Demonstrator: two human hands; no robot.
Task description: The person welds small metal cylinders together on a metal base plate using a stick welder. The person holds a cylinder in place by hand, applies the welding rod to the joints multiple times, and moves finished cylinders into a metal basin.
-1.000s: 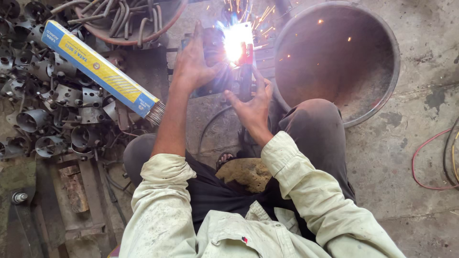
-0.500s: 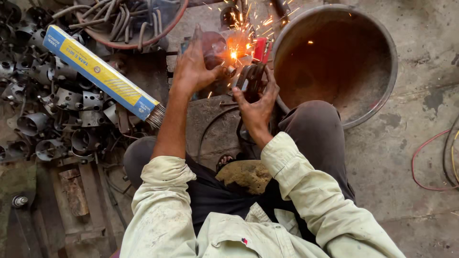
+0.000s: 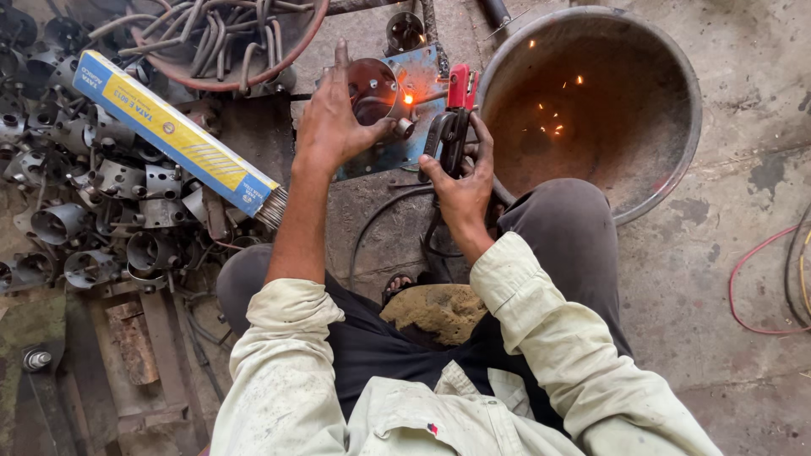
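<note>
Left hand (image 3: 331, 127) closed on round metal part (image 3: 372, 84); right hand (image 3: 460, 181) grips electrode holder (image 3: 454, 114), glowing weld spot (image 3: 409, 99) between; steel basin (image 3: 676, 59) beside.

A welding workshop: stained concrete floor (image 3: 726, 253), heaped metal fittings (image 3: 93, 211), a box of welding rods (image 3: 173, 135)

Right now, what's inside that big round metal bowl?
Inside the big metal bowl only a few glowing orange sparks show on its rusty brown wall. The person's knee covers its near edge.
</note>
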